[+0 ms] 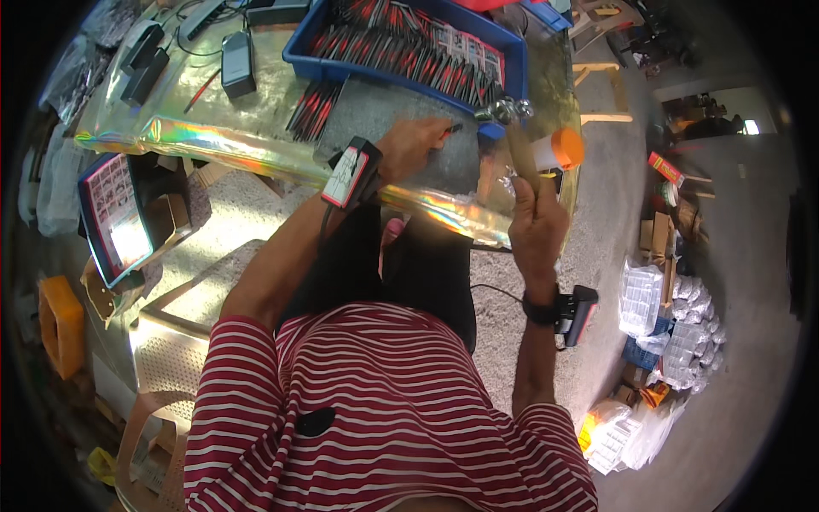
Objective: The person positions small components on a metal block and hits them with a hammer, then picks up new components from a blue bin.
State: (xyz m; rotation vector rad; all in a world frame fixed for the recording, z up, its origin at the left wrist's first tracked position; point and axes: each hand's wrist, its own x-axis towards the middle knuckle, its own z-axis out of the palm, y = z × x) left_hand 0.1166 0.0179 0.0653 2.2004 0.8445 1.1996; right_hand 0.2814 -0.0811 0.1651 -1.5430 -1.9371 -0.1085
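My right hand [539, 218] is wrapped round the wooden handle of a hammer [520, 152], whose shiny metal head points away from me over the table. My left hand [411, 147] is closed in a pinch low over a grey slab [375, 107] on the table. From its fingertips sticks a small black-and-red piece [451, 131], too small to name. Several similar slim black-and-red pieces [314, 111] lie in a row at the slab's left edge. Behind the slab stands a blue tray [294, 58] filled with rows of them. The hammer head is near the tray's front right corner.
A jar with an orange lid [567, 148] lies right of the hammer. Shiny foil covers the table's front edge [230, 162]. A dark grey box [238, 64] and a red stick [201, 91] are far left. A plastic chair [162, 405] stands beside me; wrapped packs [682, 341] line the right floor.
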